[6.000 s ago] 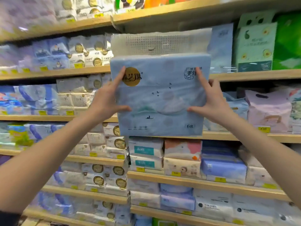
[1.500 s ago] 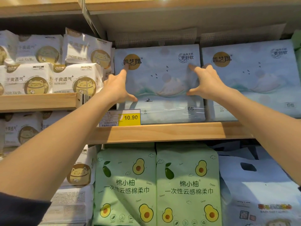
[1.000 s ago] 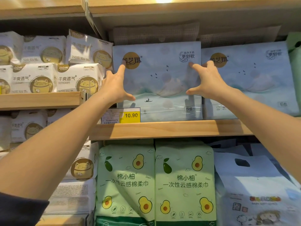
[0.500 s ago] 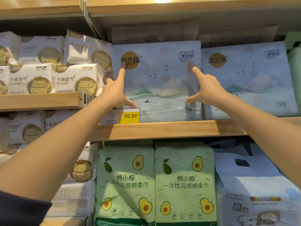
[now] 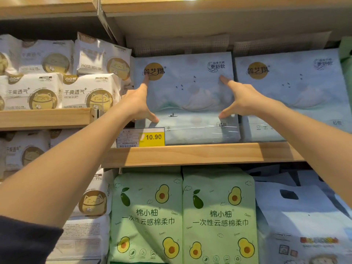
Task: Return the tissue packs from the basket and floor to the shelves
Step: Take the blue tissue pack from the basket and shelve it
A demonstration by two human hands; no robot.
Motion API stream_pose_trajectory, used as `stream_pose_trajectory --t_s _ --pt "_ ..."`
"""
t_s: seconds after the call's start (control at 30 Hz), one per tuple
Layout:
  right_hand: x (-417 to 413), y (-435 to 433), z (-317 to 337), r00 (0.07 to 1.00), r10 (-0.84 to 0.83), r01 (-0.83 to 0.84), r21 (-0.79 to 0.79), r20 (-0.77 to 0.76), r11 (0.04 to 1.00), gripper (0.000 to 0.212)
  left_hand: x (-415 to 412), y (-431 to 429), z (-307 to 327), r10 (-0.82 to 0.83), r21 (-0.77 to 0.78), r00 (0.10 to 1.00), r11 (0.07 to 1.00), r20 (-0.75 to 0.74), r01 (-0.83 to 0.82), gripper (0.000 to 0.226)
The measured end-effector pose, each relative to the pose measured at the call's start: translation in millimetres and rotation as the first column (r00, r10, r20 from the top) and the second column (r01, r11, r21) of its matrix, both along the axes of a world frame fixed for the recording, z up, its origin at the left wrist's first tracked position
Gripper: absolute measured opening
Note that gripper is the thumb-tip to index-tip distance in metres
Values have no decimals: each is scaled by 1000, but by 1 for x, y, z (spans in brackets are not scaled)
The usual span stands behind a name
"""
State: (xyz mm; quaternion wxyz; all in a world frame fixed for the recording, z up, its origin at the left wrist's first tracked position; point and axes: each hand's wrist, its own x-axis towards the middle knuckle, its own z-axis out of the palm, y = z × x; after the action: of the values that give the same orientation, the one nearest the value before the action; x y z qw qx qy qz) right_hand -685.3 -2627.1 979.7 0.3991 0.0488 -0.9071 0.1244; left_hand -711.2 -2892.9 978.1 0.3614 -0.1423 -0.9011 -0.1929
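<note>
A pale blue tissue pack (image 5: 186,96) with a gold round logo stands upright on the wooden shelf (image 5: 200,154), beside a second identical pack (image 5: 297,96) on its right. My left hand (image 5: 137,103) lies flat on the pack's left front, index finger on the logo and thumb spread low. My right hand (image 5: 242,100) rests flat on the pack's right front, fingers apart. Neither hand wraps around the pack. No basket or floor is in view.
A yellow price tag (image 5: 142,137) reading 10.90 stands at the shelf edge below my left hand. White cat-logo packs (image 5: 57,90) fill the left shelf. Green avocado packs (image 5: 182,216) and a pale blue handled bag (image 5: 304,216) sit on the shelf below.
Six seconds ago I held the blue pack in the air before the shelves; now it stands on the shelf. Over the last second my hands have stayed pressed against its front.
</note>
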Motion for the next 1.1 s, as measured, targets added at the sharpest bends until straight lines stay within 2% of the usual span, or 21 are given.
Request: stream_pose_trajectory --t_s 0.4,0.77,1.1 --pt "6 -4 -5 999 -26 28 24 -46 999 101 10 3 -10 45 -6 999 999 -29 -46 115" --pt "15 -8 -10 999 -38 39 34 -38 999 96 18 2 -14 22 36 996 999 -88 -19 100" --pt "15 -6 -12 998 -46 47 25 -52 999 96 14 -5 -15 -23 49 992 998 -123 29 103"
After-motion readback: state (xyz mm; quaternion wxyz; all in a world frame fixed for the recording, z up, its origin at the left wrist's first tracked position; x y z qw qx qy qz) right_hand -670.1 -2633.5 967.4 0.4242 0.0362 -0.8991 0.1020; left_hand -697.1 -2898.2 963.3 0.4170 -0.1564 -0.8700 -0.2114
